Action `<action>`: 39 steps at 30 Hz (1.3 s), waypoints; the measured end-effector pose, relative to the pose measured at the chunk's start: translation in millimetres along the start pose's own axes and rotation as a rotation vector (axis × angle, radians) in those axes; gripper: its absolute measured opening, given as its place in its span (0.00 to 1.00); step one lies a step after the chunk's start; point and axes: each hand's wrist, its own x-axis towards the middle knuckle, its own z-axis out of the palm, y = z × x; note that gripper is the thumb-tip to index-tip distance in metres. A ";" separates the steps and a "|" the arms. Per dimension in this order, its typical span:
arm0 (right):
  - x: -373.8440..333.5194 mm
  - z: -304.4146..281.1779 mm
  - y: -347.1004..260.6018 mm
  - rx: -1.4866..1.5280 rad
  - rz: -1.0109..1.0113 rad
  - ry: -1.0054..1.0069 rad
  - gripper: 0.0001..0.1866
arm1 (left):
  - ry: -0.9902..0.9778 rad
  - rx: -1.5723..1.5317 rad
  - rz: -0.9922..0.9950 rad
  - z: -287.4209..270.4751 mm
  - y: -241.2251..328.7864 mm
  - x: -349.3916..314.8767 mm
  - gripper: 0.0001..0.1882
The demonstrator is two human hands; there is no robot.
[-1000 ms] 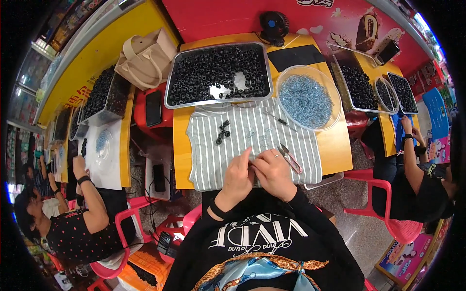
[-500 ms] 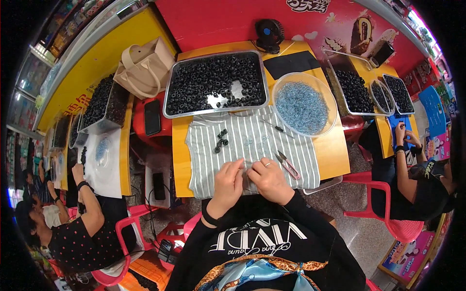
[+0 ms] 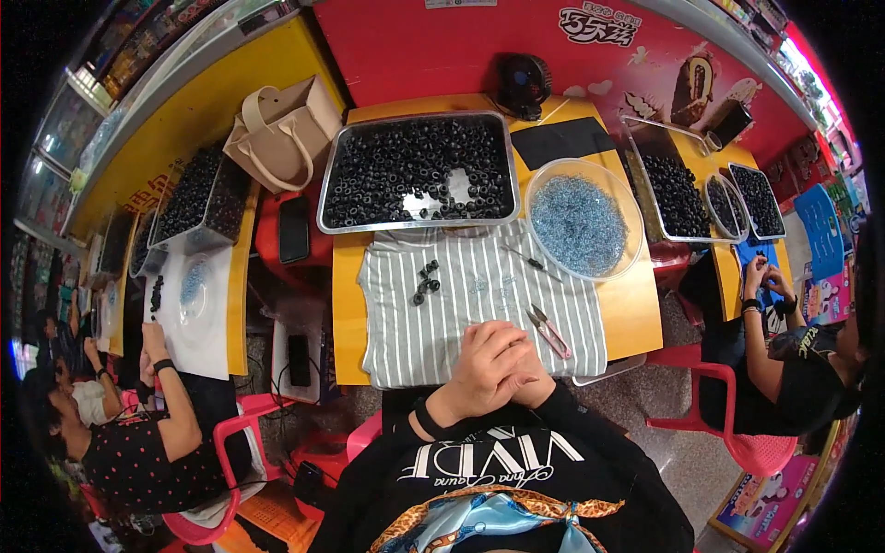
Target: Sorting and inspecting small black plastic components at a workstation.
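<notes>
My left hand [image 3: 487,361] is closed over my right hand [image 3: 535,383] at the cloth's near edge. The left fingers curl across the right hand and hide most of its fingers. Whatever lies between the hands, if anything, cannot be seen. Beneath and ahead is a grey-and-white striped cloth [image 3: 396,332]. Several small black rings [image 3: 426,284] lie loose on it, and small clear-blue beads [image 3: 479,286] are scattered at its middle. Thread snips [image 3: 551,334] with pinkish handles rest just right of my hands. Farther off lies a thin needle-like tool [image 3: 533,264] with a dark middle.
A clear tray of black rings [image 3: 415,166] stands at the table's back, beside a round tub of blue beads [image 3: 583,221]. Behind are a black mat [image 3: 562,141] and a fan [image 3: 523,85]. A beige bag [image 3: 288,134] sits left. Other people work at tables on both sides.
My hands were side by side over the cloth with fingertips pinched. They have come together nearer my body, left over right. The view has shifted slightly.
</notes>
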 end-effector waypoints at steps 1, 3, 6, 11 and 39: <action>5.1 -0.2 -1.3 0.001 -0.006 0.000 0.12 | 0.003 0.005 0.001 -0.2 0.2 0.6 0.21; -3.6 -0.9 -7.7 0.076 -0.038 0.055 0.11 | 0.003 -0.011 -0.015 2.4 -0.1 3.6 0.21; 15.8 9.3 -15.1 0.182 -0.081 0.141 0.09 | 0.025 -0.009 -0.029 7.2 -0.3 2.6 0.20; 31.2 24.2 -27.4 0.369 -0.136 0.274 0.07 | 0.098 -0.032 -0.019 15.2 -5.5 2.6 0.17; 37.5 -9.8 -29.5 0.311 -0.152 0.124 0.09 | 0.147 -0.057 0.018 16.3 -11.2 -5.2 0.17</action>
